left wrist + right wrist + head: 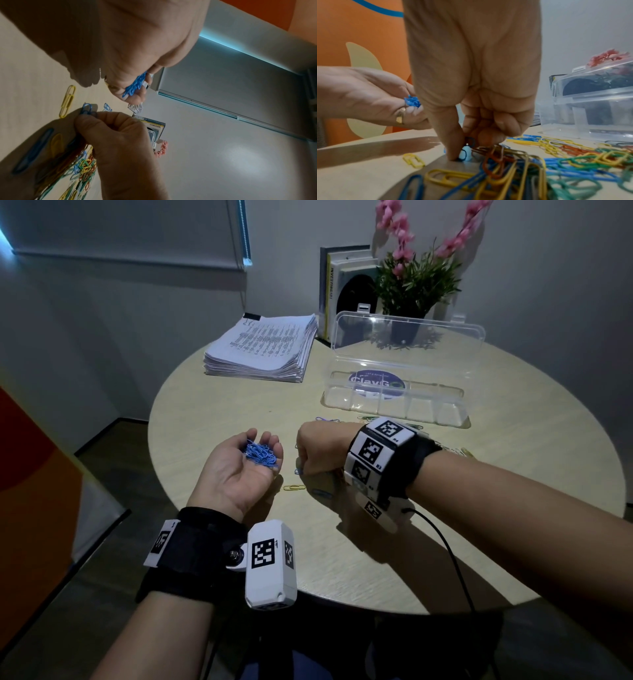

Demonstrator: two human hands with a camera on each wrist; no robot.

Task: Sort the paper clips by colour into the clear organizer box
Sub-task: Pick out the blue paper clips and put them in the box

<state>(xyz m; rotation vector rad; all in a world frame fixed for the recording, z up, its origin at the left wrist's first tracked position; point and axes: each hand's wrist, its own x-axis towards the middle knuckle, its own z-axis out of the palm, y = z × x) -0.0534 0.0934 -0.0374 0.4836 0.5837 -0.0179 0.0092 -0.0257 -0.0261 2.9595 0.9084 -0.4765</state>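
Note:
My left hand is palm up over the table's left side, cupped round a heap of small blue paper clips. Just right of it, my right hand is knuckles up, thumb and fingers pinching a small blue clip against the tabletop. A mixed pile of coloured clips lies under and behind that hand. A lone yellow clip lies nearer me. The clear organizer box stands behind, lid raised, its compartments showing no clips.
On the round table, a thick stack of printed papers sits at the back left. Books and a potted plant with pink flowers stand behind the box. A black cable trails from my right wrist.

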